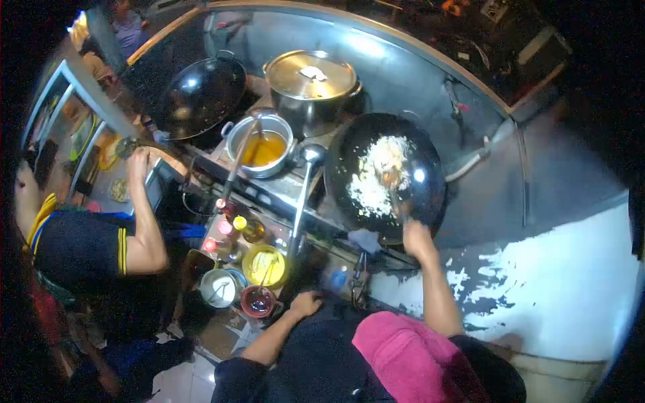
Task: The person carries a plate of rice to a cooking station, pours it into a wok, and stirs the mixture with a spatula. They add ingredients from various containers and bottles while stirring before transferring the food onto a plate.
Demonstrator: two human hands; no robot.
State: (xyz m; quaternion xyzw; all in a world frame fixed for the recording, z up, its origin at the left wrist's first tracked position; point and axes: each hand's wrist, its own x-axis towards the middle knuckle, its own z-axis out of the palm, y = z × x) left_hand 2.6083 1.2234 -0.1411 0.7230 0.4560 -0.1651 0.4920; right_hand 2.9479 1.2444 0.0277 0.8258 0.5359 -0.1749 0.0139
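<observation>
My right hand is closed around the handle of a wok spatula. The spatula's head is partly buried in white rice mixed with yellowish bits, inside a large black wok on the stove. Low in the middle of the view, my left hand is at the dark front edge of the stove, fingers curled; whatever may be in them is hidden. Left of it stand a red-brown bowl of dark sauce and a yellow tub with a spoon in it.
Behind are a pot of amber liquid, a big lidded pot and another black wok. A ladle lies between. Several bottles and a white bowl stand lower left. A co-worker works at left.
</observation>
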